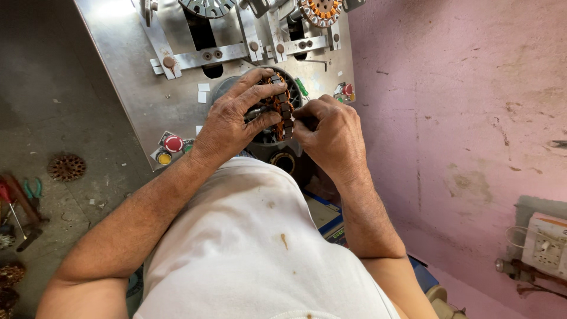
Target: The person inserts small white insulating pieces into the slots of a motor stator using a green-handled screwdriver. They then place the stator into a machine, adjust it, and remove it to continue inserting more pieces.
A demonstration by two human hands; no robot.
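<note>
My left hand grips a round motor stator with copper windings, fingers wrapped over its rim, held above a grey metal winding machine. My right hand is closed at the stator's right edge, fingertips pinched on a fine wire or winding end; what sits between the fingers is too small to tell. A green-handled tool pokes out just behind the stator.
Another wound stator sits on the machine's top fixture. Red and yellow push buttons are at the machine's near corner. Pliers and a rusty stator core lie on the floor at left. A pink wall with a switch box stands at right.
</note>
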